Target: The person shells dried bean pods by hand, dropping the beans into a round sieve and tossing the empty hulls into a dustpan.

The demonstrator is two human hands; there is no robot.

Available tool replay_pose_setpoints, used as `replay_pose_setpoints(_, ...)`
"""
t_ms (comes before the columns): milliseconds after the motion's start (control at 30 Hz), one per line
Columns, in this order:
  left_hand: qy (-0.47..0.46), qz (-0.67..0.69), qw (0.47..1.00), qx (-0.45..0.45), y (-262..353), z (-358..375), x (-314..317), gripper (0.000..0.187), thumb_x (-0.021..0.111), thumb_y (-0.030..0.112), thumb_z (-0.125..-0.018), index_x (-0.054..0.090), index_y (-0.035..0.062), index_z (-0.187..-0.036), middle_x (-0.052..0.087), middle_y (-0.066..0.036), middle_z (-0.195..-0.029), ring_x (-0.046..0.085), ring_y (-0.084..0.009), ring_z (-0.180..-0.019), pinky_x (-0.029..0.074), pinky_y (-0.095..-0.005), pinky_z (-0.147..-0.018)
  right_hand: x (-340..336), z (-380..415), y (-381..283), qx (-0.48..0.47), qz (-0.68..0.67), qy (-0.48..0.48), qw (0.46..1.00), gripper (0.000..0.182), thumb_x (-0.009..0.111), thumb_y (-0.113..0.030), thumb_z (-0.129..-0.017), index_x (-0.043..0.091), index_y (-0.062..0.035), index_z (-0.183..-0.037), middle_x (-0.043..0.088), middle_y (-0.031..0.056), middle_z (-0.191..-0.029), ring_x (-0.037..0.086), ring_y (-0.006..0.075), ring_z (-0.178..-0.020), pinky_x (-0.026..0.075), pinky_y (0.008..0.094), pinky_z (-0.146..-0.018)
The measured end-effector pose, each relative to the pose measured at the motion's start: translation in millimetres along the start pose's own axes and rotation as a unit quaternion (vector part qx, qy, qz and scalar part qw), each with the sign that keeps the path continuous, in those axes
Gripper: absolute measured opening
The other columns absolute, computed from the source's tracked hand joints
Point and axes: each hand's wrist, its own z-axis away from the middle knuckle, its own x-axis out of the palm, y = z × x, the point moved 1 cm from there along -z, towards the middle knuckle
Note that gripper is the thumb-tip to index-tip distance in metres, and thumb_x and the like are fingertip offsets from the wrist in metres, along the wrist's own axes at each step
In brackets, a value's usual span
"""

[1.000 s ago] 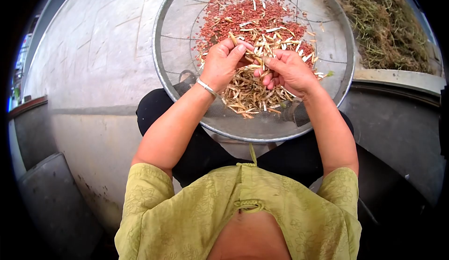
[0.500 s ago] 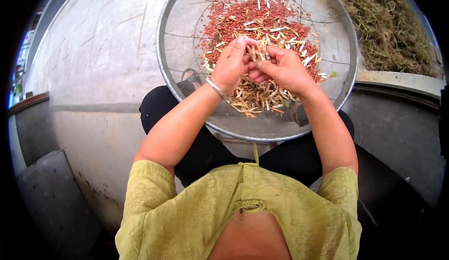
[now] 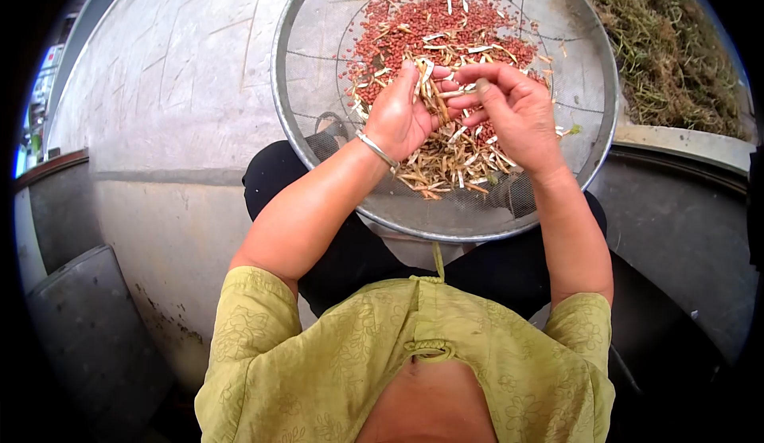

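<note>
The bunch of dry, tan, slender pods lay in the left hand, above the large round wire-mesh sieve with a grey metal rim. The long axis of most of the bunch ran away from the body, its near end slanting towards the right. The left hand was therefore the nearer, in direct contact, while the right hand stood just to the right of the bunch.

A single pale, narrow pod lay almost crosswise between the hands, its right end at the right thumb. Whether the right fingers gripped it or merely touched it could not be told.

The left hand was turned palm up, partly open and loosely cupped around the bunch, with the thumb raised along its left side. The right hand was held back upward, its fingers bent towards the left palm and the thumb close to the forefinger, leaving only a small opening. Both forearms reached forward and converged over the sieve.

Small, rounded red beans were spread on the mesh beyond the hands, with loose pale pods scattered among them. A heap of dry brown pods lay on the mesh between the hands and the near rim.
</note>
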Motion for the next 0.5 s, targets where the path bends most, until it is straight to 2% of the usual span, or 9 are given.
replay_pose_setpoints(67,0.044,0.005,0.999,0.007,-0.4,0.3,-0.1,0.05,0.027,0.042,-0.097,0.05,-0.0013,-0.107,0.056,-0.012,-0.095,0.059,-0.0229,-0.084,0.051,-0.0355,-0.073,-8.7,-3.5,3.6,-0.017,0.035,0.034,0.999,0.02,0.042,-0.001,-0.091,0.058,0.0016,-0.104,0.062,0.0082,-0.094,0.066,0.0141,-0.079,0.053,0.0206,-0.059)
replay_pose_setpoints(100,0.044,0.005,0.999,0.006,-0.1,0.7,-0.7,0.05,0.027,0.042,-0.097,0.05,-0.0013,-0.107,0.056,-0.012,-0.095,0.059,-0.0229,-0.084,0.051,-0.0355,-0.073,-11.0,-4.1,5.1,-0.016,0.035,0.035,0.999,0.02,0.042,-0.001,-0.091,0.058,0.0016,-0.104,0.062,0.0082,-0.094,0.066,0.0141,-0.079,0.053,0.0206,-0.059)
replay_pose_setpoints(167,0.044,-0.012,0.999,0.005,1.6,1.6,-4.0,0.05,0.028,0.043,-0.097,0.05,-0.001,-0.106,0.056,-0.01,-0.091,0.059,-0.0216,-0.081,0.05,-0.0343,-0.073,-14.2,-4.2,8.6,0.01,0.126,0.031,0.992,0.018,0.045,-0.003,-0.09,0.059,0.0002,-0.101,0.063,0.0063,-0.084,0.065,0.0117,-0.076,0.052,0.0221,-0.058)
replay_pose_setpoints(200,0.03,0.005,1.0,0.003,0.7,-0.5,-9.3,0.051,0.028,0.044,-0.096,0.051,-0.0006,-0.106,0.057,-0.01,-0.089,0.058,-0.0206,-0.078,0.049,-0.033,-0.072,-14.0,-4.6,14.6,0.016,0.183,0.036,0.982,0.015,0.051,-0.005,-0.086,0.061,-0.0008,-0.096,0.064,0.0089,-0.075,0.066,0.0154,-0.071,0.051,0.0267,-0.057)
replay_pose_setpoints(233,0.03,0.005,1.0,0.003,0.8,-1.1,-14.7,0.051,0.028,0.044,-0.096,0.051,-0.0006,-0.106,0.057,-0.01,-0.089,0.058,-0.0206,-0.078,0.049,-0.033,-0.072,-14.2,-3.6,17.1,0.017,0.183,0.036,0.982,0.015,0.051,-0.005,-0.086,0.061,-0.0008,-0.096,0.064,0.0089,-0.075,0.066,0.0154,-0.071,0.051,0.0267,-0.057)
replay_pose_setpoints(300,-0.045,0.001,0.999,0.011,4.2,0.4,-16.4,0.049,0.026,0.043,-0.097,0.049,0.001,-0.109,0.056,-0.01,-0.095,0.056,-0.0215,-0.088,0.048,-0.0329,-0.078,-10.2,-1.7,16.9,-0.047,0.375,-0.001,0.926,0.013,0.055,-0.005,-0.081,0.062,-0.0016,-0.091,0.062,0.0133,-0.069,0.064,0.0226,-0.065,0.05,0.0312,-0.058)
replay_pose_setpoints(333,-0.045,0.001,0.999,0.01,5.2,2.2,-12.9,0.049,0.026,0.043,-0.097,0.049,0.001,-0.109,0.056,-0.01,-0.095,0.056,-0.0215,-0.088,0.048,-0.0329,-0.078,-8.2,-2.2,17.0,-0.046,0.375,-0.001,0.926,0.013,0.055,-0.005,-0.081,0.062,-0.0016,-0.091,0.062,0.0133,-0.069,0.064,0.0226,-0.065,0.05,0.0312,-0.058)
replay_pose_setpoints(433,-0.014,-0.008,1.0,0.003,8.4,6.8,-0.8,0.05,0.025,0.042,-0.097,0.049,0.0001,-0.109,0.058,-0.013,-0.1,0.057,-0.0247,-0.096,0.049,-0.0353,-0.082,-1.1,-4.0,14.9,-0.14,0.355,0.049,0.923,0.01,0.057,-0.005,-0.08,0.062,-0.0016,-0.088,0.062,0.0149,-0.073,0.06,0.0266,-0.06,0.048,0.034,-0.056)
replay_pose_setpoints(500,-0.021,0.031,0.999,0.014,10.4,7.6,0.8,0.051,0.024,0.042,-0.097,0.048,-0.0009,-0.11,0.058,-0.016,-0.105,0.057,-0.0277,-0.103,0.048,-0.0376,-0.086,1.6,-4.8,10.9,-0.137,0.342,0.073,0.927,0.009,0.057,-0.005,-0.079,0.061,-0.0016,-0.087,0.061,0.0148,-0.073,0.06,0.027,-0.059,0.047,0.0339,-0.056)
